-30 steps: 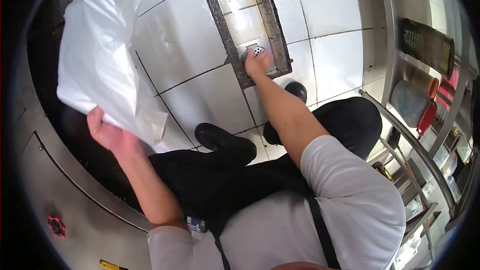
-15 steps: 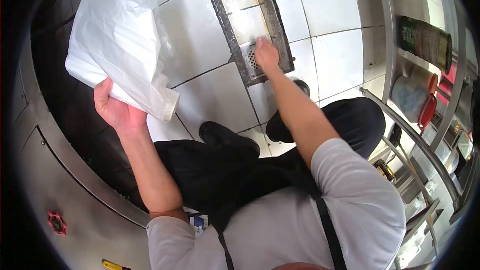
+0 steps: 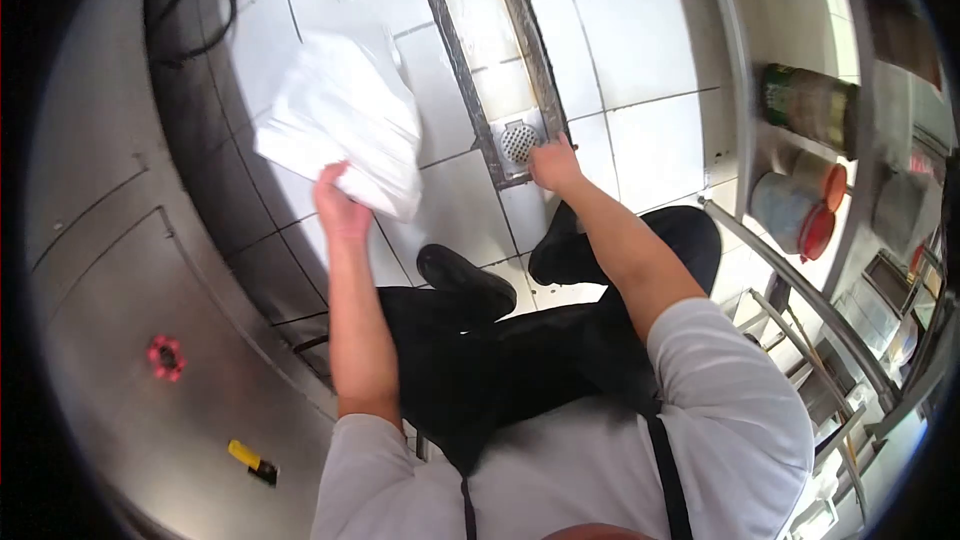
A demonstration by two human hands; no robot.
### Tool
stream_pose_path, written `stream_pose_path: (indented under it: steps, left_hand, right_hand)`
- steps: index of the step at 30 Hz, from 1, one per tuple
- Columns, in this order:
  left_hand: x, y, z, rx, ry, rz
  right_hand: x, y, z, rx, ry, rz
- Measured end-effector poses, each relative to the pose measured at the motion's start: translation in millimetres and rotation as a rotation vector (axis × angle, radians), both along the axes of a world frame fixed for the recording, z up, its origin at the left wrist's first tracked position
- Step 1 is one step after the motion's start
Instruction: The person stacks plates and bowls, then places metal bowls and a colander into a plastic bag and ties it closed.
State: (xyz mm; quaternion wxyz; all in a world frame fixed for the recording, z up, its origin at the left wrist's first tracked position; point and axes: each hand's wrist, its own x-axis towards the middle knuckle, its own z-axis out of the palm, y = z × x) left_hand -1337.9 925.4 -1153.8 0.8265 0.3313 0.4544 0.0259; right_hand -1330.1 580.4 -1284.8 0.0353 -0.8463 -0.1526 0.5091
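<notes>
My left hand (image 3: 342, 205) is closed on the near edge of a white plastic bag (image 3: 345, 120), which hangs crumpled over the floor tiles. The bag covers part of the fingers. My right hand (image 3: 553, 162) reaches down to the end of a tiled floor channel (image 3: 467, 65), beside a round perforated drain cover (image 3: 520, 143). Its fingers are curled in at the cover's right side. Whether something small is in them is hidden.
A steel cabinet (image 3: 100, 270) with a red knob (image 3: 166, 358) and a yellow-handled tool (image 3: 252, 461) stands at left. On the right are a metal rack rail (image 3: 800, 290), a large tin (image 3: 808, 108) and a red-rimmed tub (image 3: 790, 212). My black shoes (image 3: 465, 280) straddle the channel's end.
The view has shifted. The white bag has swung right, closer to the channel, still in my left hand. My right hand has moved off the drain cover's upper side to its lower right, uncovering more holes.
</notes>
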Motion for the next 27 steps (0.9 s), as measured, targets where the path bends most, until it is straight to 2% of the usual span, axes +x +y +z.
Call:
stream_pose_path:
  steps: [1,4,5,6,7,9,10,13,16,18,20,22,25,27]
  left_hand:
    - [-14,-13,1,0.106,0.021,-0.028]
    - [-59,-58,59,-0.071,0.036,-0.164]
    - [-74,-78,81,-0.036,0.071,-0.25]
    - [-83,-98,122,-0.167,0.201,-0.286]
    - [-105,-108,136,-0.268,0.145,-0.383]
    - [-112,-135,213,-0.442,0.063,-0.565]
    - [-106,-150,257,-0.551,-0.009,-0.534]
    - [-86,-175,339,-0.692,-0.04,-0.656]
    - [-55,-185,405,-0.664,-0.057,-0.853]
    - [-38,-180,435,-0.594,-0.07,-0.969]
    - [-20,-177,459,-0.515,-0.089,-1.02]
    - [-4,-177,489,-0.388,-0.119,-1.047]
    - [27,-179,534,-0.317,-0.18,-1.126]
    - [45,-183,554,-0.332,-0.258,-1.236]
  right_hand:
    - [14,0,40,-0.045,0.11,-0.188]
    - [15,-31,115,0.096,-0.132,-0.342]
    - [9,-39,138,0.186,-0.166,-0.434]
    - [0,-47,159,0.281,-0.197,-0.523]
    - [-4,-57,178,0.38,-0.227,-0.607]
    - [3,-82,216,0.864,0.549,-1.514]
    - [5,-84,257,1.015,0.767,-1.795]
    - [-5,-94,385,1.312,0.752,-1.971]
    - [-20,-120,505,1.524,0.681,-2.04]
    - [-26,-151,568,1.571,0.649,-1.922]
    - [-34,-187,608,1.559,0.627,-1.688]
    - [-41,-230,597,1.43,0.599,-1.071]
    - [-60,-269,607,1.448,0.366,-1.333]
    - [-67,-274,626,1.819,0.301,-1.431]
